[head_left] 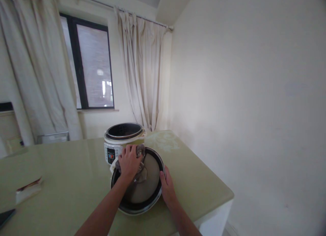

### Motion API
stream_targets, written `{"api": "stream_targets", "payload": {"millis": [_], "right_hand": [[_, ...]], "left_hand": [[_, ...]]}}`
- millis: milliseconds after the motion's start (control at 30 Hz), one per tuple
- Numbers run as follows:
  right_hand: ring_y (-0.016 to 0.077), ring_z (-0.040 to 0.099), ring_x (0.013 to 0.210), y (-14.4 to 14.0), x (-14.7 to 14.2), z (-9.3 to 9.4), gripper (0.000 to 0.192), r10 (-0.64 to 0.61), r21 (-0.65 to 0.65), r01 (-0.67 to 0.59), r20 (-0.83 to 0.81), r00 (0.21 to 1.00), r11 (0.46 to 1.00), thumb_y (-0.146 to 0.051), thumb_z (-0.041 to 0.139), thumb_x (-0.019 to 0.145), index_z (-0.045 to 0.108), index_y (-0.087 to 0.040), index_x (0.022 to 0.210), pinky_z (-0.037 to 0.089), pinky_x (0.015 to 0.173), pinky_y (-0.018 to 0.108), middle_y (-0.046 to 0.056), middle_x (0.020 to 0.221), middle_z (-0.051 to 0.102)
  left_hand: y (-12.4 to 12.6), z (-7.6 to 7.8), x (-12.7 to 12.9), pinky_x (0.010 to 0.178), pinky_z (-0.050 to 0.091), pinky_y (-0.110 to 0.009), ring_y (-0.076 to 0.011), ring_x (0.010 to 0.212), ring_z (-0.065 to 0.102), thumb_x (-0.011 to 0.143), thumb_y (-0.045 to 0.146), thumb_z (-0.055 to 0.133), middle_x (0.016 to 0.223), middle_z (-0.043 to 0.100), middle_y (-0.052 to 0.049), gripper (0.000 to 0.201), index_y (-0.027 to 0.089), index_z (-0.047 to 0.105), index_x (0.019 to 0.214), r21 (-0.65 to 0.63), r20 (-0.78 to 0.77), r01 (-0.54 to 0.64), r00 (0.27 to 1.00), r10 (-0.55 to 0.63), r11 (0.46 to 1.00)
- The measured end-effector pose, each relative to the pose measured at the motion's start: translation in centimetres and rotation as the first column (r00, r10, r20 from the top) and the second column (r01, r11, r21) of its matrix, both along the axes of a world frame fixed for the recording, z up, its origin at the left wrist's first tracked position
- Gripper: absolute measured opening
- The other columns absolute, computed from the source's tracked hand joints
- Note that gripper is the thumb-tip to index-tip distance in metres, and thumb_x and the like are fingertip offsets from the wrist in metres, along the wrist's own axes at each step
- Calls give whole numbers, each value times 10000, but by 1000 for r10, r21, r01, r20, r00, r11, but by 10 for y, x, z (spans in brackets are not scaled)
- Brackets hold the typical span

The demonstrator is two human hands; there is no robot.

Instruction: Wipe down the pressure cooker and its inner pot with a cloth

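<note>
Cloth [140, 149] bunched in your left grip [129, 159], right grip [167, 185] clasping lid [150, 181] by rim; brace firmly, press evenly, wipe around inside.

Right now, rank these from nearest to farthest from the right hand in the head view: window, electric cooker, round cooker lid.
From the right hand:
1. Round cooker lid: touching; the hand is on its right rim.
2. Electric cooker: beyond the lid, to the left.
3. Window: far wall, behind and left.
</note>
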State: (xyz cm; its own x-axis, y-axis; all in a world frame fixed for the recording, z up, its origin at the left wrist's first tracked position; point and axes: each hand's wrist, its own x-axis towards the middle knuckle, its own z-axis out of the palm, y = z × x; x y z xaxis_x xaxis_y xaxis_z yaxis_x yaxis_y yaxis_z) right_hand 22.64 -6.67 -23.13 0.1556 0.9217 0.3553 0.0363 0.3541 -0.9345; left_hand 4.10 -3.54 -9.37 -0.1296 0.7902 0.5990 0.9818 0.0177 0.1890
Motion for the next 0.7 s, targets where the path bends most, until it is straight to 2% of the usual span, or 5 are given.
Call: {"api": "stream_targets", "payload": {"millis": [100,200,433,533,700], "right_hand": [[301,467,1500,-1,1,1,713,-21,-17,21,-29,999,1000,-744,505,972,599,-261,1488,283,1306,525,83,1560,573],[304,488,1484,-2,1,3,693,-24,-27,23,-55,998,999,-750,512,964,619,-271,1453,319,1289,513,84,1533,597],[298,527,1444,-3,-2,8,717,-63,-8,62,-63,996,998,-763,525,947,626,-241,1429,342,1267,490,105,1498,627],[290,547,1424,-3,-2,8,712,-71,5,72,-84,994,997,-763,538,941,643,-237,1408,372,1249,460,104,1481,644],[294,586,1383,-4,-1,11,685,-59,30,62,-94,994,998,-752,553,941,667,-240,1382,406,1227,457,104,1434,674]], "left_hand": [[-11,-2,-15,895,480,-429,-328,1250,512,934,353,628,1357,608,-91,387,273,646,1312,-65,-88,87,992,-92,994],[-25,-10,-29,912,490,-407,-315,1257,512,913,341,660,1368,604,-75,422,311,644,1334,-143,-144,189,967,-209,972],[-63,-36,-38,1023,460,-410,-303,1241,520,793,245,746,1352,601,-58,511,318,666,1293,-304,-84,283,943,-322,909],[-74,-39,-36,1051,443,-408,-301,1214,540,754,223,737,1305,616,-77,496,258,675,1245,-345,27,396,910,-413,851],[-83,-48,-23,991,460,-378,-286,1117,603,680,186,733,1164,649,-78,406,225,697,1083,-307,259,649,761,-595,696]]}}
